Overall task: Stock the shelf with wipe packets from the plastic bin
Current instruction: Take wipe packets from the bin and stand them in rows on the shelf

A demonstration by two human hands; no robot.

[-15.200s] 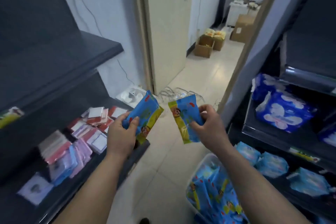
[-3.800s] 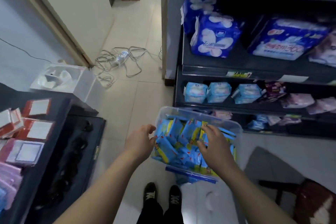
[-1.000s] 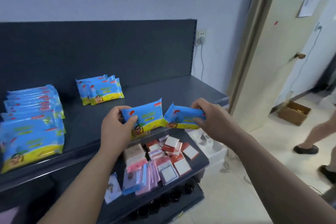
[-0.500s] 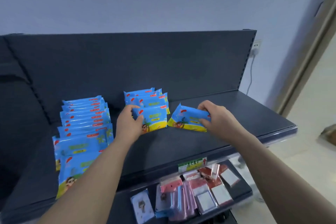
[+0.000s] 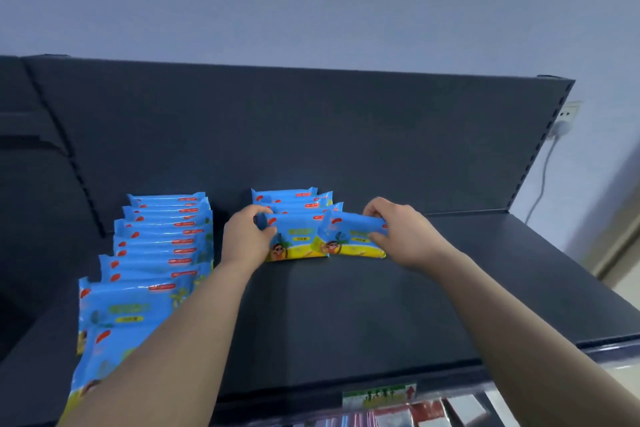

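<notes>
My left hand (image 5: 244, 239) grips a blue and yellow wipe packet (image 5: 298, 241) that stands on the dark shelf (image 5: 346, 315), at the front of a short row of packets (image 5: 294, 199). My right hand (image 5: 403, 232) grips a second packet (image 5: 353, 236) just to the right, overlapping the first one's right end. A longer row of the same packets (image 5: 156, 253) runs from the back panel toward the shelf's front edge on the left. The plastic bin is out of view.
The shelf's dark back panel (image 5: 311, 135) rises behind the rows. A price label (image 5: 379, 395) sits on the front edge, with small red and white packs (image 5: 415, 416) on the shelf below. A wall socket and cable (image 5: 561, 128) are at the right.
Both hands have carried their packets down and back onto the shelf against the short row. The two packets have come together and now overlap.
</notes>
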